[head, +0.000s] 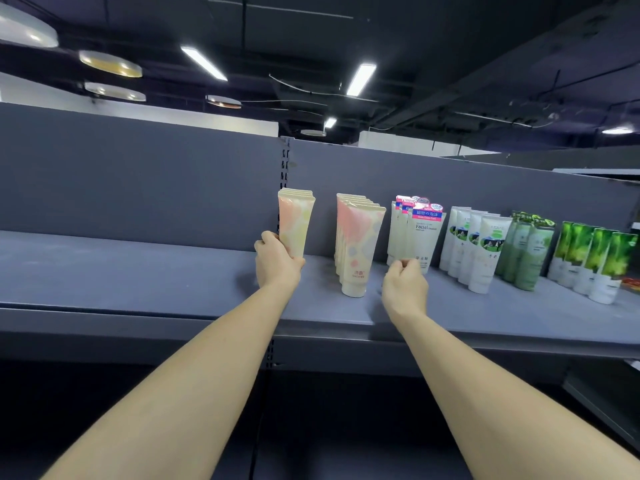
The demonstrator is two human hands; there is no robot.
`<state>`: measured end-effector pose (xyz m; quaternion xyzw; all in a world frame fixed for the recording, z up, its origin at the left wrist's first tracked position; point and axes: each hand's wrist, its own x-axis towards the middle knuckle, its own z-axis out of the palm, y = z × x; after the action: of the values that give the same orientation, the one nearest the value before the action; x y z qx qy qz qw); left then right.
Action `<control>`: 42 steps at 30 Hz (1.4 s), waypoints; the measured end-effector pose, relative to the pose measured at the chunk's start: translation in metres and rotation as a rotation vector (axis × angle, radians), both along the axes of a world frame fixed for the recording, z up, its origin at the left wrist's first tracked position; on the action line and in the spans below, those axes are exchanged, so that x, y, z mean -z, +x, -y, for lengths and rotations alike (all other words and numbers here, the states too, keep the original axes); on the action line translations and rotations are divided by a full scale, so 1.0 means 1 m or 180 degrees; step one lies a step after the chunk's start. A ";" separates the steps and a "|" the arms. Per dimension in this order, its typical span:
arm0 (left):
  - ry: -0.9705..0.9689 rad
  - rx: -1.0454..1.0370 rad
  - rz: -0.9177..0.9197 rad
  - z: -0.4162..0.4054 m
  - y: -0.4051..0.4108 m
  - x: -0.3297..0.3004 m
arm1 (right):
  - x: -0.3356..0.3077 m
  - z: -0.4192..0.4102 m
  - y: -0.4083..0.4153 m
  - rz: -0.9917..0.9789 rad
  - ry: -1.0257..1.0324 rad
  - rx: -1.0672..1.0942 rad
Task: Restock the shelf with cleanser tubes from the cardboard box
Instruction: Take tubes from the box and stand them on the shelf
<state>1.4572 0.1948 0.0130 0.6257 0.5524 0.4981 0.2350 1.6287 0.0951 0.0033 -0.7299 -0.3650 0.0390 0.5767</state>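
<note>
The left hand [277, 259] grips a small bunch of pink tubes [296, 225] by their lower ends, fingers curled round them from the left and below, and holds them upright with the crimped ends up and the caps hidden in the palm. The right hand [404, 277] hangs near the shelf [138, 271] with its fingers loosely curled and nothing in them, just in front of the white tubes [417, 237]. Between the two hands stands the pink row [356, 244], matching tubes already set cap-down and running front to back. The held bunch lies just left of that row, apart from it, with bare shelf beneath and to the left. So the coming move most likely turns on this gap: the bunch's long axis is already vertical, and it needs only lowering onto the shelf beside the row, the left hand being the one in place. The cardboard box is not in view.
</note>
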 end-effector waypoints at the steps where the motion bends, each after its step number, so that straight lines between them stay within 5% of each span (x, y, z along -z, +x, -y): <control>1: 0.0001 -0.0004 -0.0006 -0.001 0.000 0.000 | 0.000 0.000 0.000 0.0012 -0.0001 0.0009; 11: -0.0131 0.0065 -0.0191 0.005 -0.007 -0.001 | 0.003 0.004 -0.001 0.0058 -0.0033 -0.0017; 22: 0.0595 0.0025 -0.1072 0.039 -0.044 -0.003 | -0.003 0.020 -0.021 0.0265 -0.0092 -0.0038; 36: 0.1124 0.0962 -0.1230 0.121 0.009 0.016 | 0.018 0.102 -0.033 0.0631 -0.0077 0.0389; 42: 0.1243 0.1217 -0.1494 0.165 0.038 0.034 | 0.033 0.167 0.004 0.0206 -0.0183 0.0610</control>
<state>1.4955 0.0294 -0.0209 0.8481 0.3587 0.3841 0.0668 1.6323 -0.0715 -0.0302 -0.7785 -0.3107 -0.0294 0.5445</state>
